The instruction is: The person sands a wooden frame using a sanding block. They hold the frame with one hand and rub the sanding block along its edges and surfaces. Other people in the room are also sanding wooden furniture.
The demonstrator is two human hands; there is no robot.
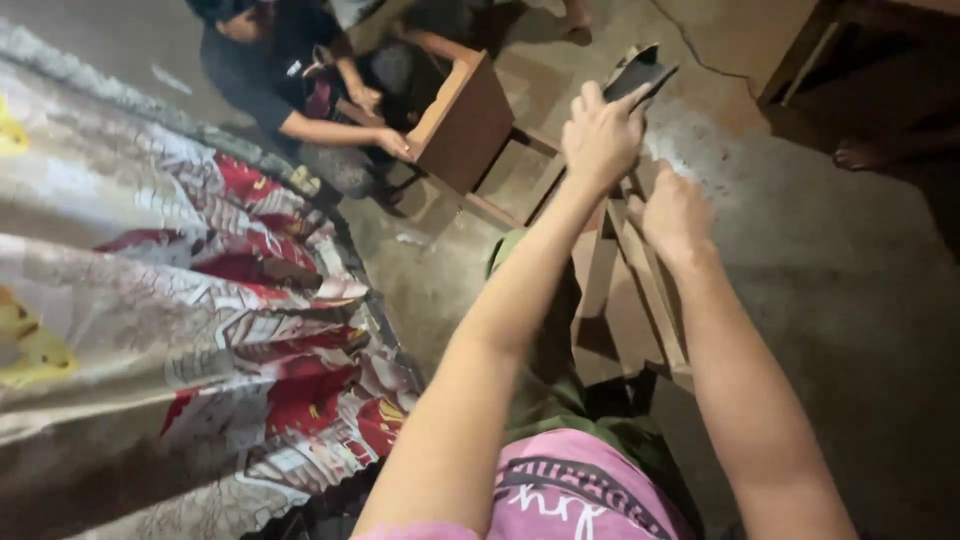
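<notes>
Right now your left hand (pixel 600 135) sits in the upper middle of the frame, clamped on a dark flat piece (pixel 640 72) that looks like folded sanding paper or a small pad, though the picture is too soft to be sure of its kind. Just below and to the right of it, your right hand (pixel 675 212) rests on the top of a wooden frame (pixel 640 290) of thin slats, which runs down the middle of the frame towards your lap; its fingers curl together against the wood, but whether they truly grip a slat you cannot tell from here. To do this well, I would judge you should keep the right hand pressing the frame steady so the slats do not rock, and keep the dark piece flat to the wood instead of meeting it on an edge. Both forearms reach out nearly straight from the bottom of the frame, the left angled up and rightward, the right rising more steeply beside it, wrists close together. At the upper left another person crouches on the concrete floor (pixel 860 300), both hands on a small wooden box (pixel 465 125); a patterned red and grey cloth (pixel 190 300) fills the left side
</notes>
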